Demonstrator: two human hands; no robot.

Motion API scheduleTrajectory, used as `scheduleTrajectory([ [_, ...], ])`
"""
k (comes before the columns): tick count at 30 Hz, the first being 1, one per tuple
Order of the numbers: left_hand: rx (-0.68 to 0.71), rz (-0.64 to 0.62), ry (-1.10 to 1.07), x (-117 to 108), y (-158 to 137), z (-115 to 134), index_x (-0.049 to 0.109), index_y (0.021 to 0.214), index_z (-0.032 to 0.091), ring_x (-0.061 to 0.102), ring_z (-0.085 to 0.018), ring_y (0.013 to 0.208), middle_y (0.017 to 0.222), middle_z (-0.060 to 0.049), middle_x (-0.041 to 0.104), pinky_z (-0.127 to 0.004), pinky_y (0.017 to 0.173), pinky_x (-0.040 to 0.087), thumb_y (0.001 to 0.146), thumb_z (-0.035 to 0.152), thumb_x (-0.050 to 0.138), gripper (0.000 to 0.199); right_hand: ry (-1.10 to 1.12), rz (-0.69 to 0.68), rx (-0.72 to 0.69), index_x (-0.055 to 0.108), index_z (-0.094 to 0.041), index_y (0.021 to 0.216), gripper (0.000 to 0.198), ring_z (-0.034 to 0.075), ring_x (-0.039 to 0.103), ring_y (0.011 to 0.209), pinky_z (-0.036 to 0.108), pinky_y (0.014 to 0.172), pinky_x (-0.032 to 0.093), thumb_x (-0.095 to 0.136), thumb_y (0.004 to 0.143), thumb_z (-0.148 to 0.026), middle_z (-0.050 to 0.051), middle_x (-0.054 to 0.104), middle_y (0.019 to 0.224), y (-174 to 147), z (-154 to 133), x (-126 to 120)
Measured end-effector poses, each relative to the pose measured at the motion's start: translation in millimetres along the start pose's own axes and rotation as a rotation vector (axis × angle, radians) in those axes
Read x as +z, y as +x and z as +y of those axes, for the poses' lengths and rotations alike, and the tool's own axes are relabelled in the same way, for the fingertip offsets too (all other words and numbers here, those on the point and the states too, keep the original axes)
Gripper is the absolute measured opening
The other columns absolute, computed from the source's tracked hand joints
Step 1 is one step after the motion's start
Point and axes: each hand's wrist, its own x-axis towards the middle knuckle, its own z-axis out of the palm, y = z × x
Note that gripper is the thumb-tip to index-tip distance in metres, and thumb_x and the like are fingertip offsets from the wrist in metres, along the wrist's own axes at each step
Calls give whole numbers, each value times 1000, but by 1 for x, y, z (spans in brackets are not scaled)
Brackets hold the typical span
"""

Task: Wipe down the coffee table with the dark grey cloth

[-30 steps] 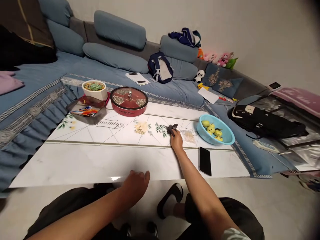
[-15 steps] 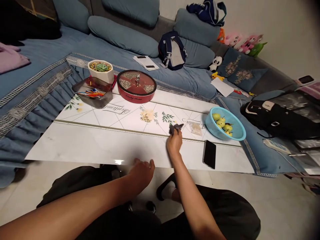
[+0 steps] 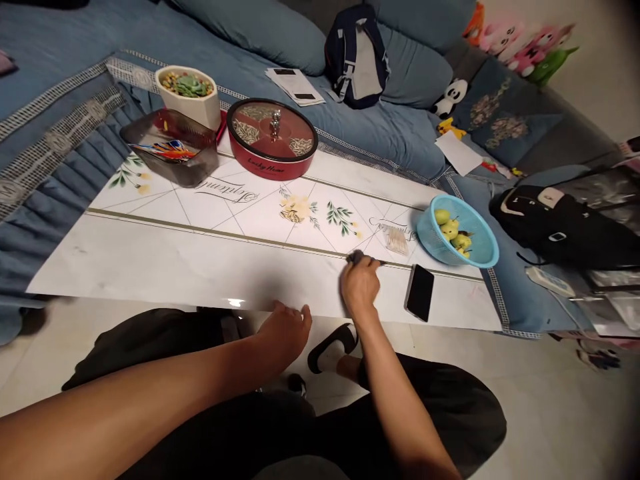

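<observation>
The right hand (image 3: 361,285) is clamped on a small, dark grey, crumpled cloth (image 3: 356,256), which is on the white marble-patterned table (image 3: 165,260), to the left of the light blue plastic basket (image 3: 434,235) and nearer to the person. The left hand (image 3: 287,333) is farther left of this basket, by the near edge of the table; its thumb is apart from the loosely bent fingers, and I see nothing in it. I judge that the work with the cloth is in progress, since it is in the grip and not yet put down. How much surface is already done, I cannot tell. The black phone (image 3: 419,293) in front of the basket and the clear packet of thin sticks (image 3: 397,240) just left of it lie on the table, so the places under them probably remain.
</observation>
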Motion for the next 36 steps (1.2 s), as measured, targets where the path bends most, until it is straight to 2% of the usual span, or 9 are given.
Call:
scheduleTrajectory([
  [4,8,-19,-10,-16,2,0,39,162,-5,76,-37,104,120,-32,74,-53,94,53,95,12,64,74,75,-18,-56,59,-4,129,30,27,73,96,35,75,59,43,105,-13,27,59,129,48,-84,8],
  [6,10,-29,-26,-21,4,-1,38,162,-6,76,-36,104,119,-31,75,-51,94,53,98,9,58,69,145,-26,-110,58,-7,131,30,26,73,96,36,79,59,44,108,-19,25,58,134,67,-93,7],
  [13,22,61,-140,8,-2,0,50,159,3,72,-46,111,128,-34,72,-62,99,49,90,22,76,77,92,-34,-43,59,-11,129,34,31,72,92,43,78,58,49,107,-35,24,60,130,11,33,-4],
  [15,17,107,-192,19,-2,3,58,154,5,71,-47,112,125,-33,73,-66,101,47,91,27,77,69,30,-2,21,59,-10,126,34,32,73,88,44,73,59,49,106,-35,26,60,125,-5,41,-2],
  [22,14,55,-180,9,6,1,67,144,6,72,-44,109,121,-31,75,-57,97,49,85,24,83,64,234,-18,-10,61,-6,127,32,30,73,90,41,77,59,42,101,-12,30,60,129,51,-93,12],
  [24,19,20,-184,-1,7,-1,68,143,5,73,-43,108,122,-31,75,-55,96,50,79,20,88,69,270,-36,-19,61,-8,129,31,29,72,93,40,82,59,45,105,-18,27,63,130,75,-102,6],
  [27,27,-10,-181,-5,4,-1,64,148,5,72,-44,111,127,-33,73,-56,96,50,72,19,92,82,300,-70,-25,58,-13,137,34,30,71,101,41,90,56,45,109,-28,20,70,119,78,-59,-8],
  [32,23,40,-176,14,-6,1,61,151,4,71,-44,109,126,-33,73,-61,99,48,87,24,77,69,161,-100,29,62,-13,133,36,36,72,96,49,87,55,44,108,-31,23,70,115,17,38,-22],
  [36,38,80,-213,29,-8,3,65,147,5,72,-42,108,123,-32,74,-60,100,48,90,23,74,61,81,-46,63,62,-7,129,34,37,74,92,48,79,56,46,106,-27,31,65,124,3,4,-6],
])
